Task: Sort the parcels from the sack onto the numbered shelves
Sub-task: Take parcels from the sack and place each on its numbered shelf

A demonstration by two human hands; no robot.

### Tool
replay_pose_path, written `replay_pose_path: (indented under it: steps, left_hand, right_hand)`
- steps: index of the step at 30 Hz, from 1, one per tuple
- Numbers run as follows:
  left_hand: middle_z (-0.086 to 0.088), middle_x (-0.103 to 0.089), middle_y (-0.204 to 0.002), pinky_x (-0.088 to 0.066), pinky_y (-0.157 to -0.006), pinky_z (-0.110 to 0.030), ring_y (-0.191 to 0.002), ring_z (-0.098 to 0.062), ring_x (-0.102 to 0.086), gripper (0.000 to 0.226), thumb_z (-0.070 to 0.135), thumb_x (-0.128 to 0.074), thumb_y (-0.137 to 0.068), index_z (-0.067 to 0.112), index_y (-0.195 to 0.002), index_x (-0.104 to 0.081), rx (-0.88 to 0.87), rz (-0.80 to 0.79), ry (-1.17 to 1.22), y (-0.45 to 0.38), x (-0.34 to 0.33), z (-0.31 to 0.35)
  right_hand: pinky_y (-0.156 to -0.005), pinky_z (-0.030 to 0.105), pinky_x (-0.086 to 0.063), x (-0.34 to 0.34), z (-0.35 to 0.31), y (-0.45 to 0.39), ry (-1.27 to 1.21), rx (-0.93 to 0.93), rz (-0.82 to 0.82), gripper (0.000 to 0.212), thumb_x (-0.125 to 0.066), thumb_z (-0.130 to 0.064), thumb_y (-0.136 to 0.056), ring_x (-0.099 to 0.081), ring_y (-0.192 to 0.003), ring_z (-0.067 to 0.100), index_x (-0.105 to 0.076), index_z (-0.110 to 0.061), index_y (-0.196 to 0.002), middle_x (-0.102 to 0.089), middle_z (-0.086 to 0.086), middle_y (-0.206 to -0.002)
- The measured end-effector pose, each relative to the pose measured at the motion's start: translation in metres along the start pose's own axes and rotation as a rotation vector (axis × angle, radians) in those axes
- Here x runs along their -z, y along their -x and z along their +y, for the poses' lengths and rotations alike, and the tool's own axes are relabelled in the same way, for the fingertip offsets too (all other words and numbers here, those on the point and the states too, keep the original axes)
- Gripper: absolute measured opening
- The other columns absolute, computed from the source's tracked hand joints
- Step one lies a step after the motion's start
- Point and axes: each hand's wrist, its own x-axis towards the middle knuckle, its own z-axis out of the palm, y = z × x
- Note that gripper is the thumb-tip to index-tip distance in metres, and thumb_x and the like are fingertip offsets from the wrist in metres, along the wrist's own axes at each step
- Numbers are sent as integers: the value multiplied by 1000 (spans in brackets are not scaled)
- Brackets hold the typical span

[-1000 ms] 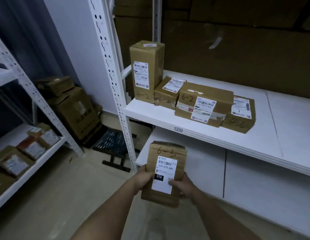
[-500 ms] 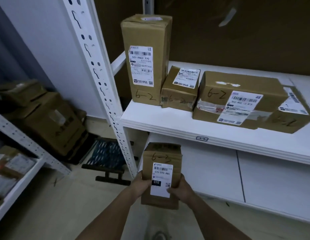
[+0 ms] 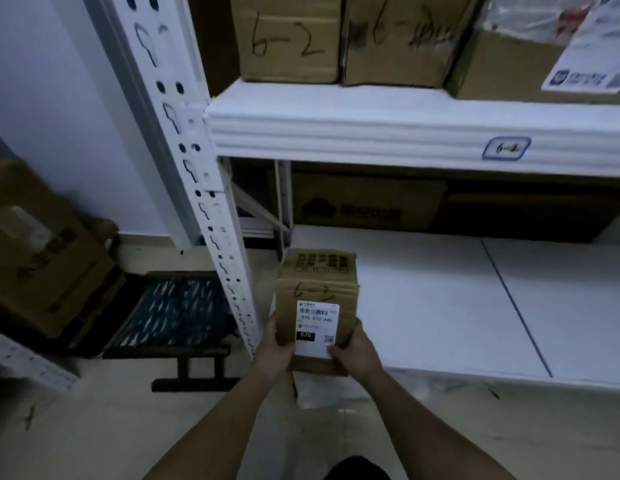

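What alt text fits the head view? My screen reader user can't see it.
Both hands, left hand and right hand, hold a small cardboard parcel with a handwritten number over the lower shelf; above, the upper shelf, tagged 6-2, carries boxes marked 6-2.

1. One parcel point(image 3: 317, 299) held up in front, brown cardboard with a white shipping label.
2. Two hands on it: left hand point(image 3: 274, 351) and right hand point(image 3: 353, 355), one per side.
3. Three boxes showing on the upper shelf point(image 3: 371, 126); two have "6-2" scrawled on them.
4. One shelf tag point(image 3: 506, 148) reading 6-2.
5. Two shelf levels in view, counting the lower shelf point(image 3: 440, 306).
6. One slatted stool point(image 3: 177, 317) on the floor.
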Motion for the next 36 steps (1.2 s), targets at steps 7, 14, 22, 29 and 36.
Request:
replay_pose_path:
  steps: [7,14,22,29,36]
  left_hand:
    - [4,-55,-127,-45,-100,-32,-120,-15,-52,72,-7,-52,-88,27,-147,-28,-167,41,-3,-41,-5,-61]
    - [-2,-45,-139,-41,-102,-38,-125,-22,-47,82,3,-56,-84,45,-145,-21,-207,79,-48,-82,-1,-106]
    - [-2,-46,-142,-37,-108,-39,-128,-21,-45,75,2,-53,-91,25,-151,-13,-161,54,-38,-74,-1,-101]
    - [-11,-41,-145,-30,-108,-30,-133,-25,-39,69,0,-51,-93,7,-149,-12,-64,72,-4,-85,-10,-94]
    - [-4,-47,-142,-37,-107,-34,-127,-22,-47,73,6,-52,-90,23,-152,-15,-23,-2,-21,-112,-10,-90]
  right_hand:
    - [-89,32,-44,-46,43,-32,-31,108,125,68,-70,-12,-82,-55,-119,26,-35,-16,-139,-58,4,-131]
    - [-93,28,-43,-74,62,-50,-86,179,175,66,-71,-11,-82,-54,-121,19,-38,-18,-139,-59,-1,-130]
    - [-95,31,-45,-84,59,-62,-54,149,171,73,-72,-17,-83,-56,-120,22,-32,-21,-144,-60,0,-130]
    - [-94,33,-46,-87,58,-81,-24,123,205,62,-72,-20,-84,-58,-117,25,-39,-15,-136,-62,5,-128]
    - [-93,34,-45,-79,54,-105,-14,122,226,59,-70,-21,-86,-57,-117,27,-39,-14,-135,-61,6,-129]
